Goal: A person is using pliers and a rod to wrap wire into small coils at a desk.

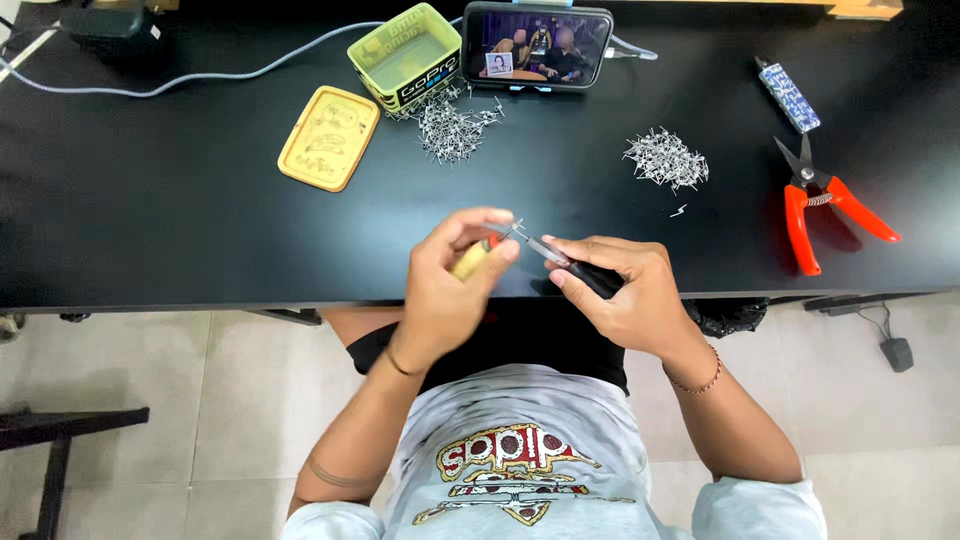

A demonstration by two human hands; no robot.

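Spanning view, black tabletop. Left hand grasps yellow-handled tool at near edge; right hand grasps black-handled tool, tips meeting on tiny metal piece. Farther back: phone, yellow-green tin, yellow lid, red-handled snips at right, two metal-piece piles.
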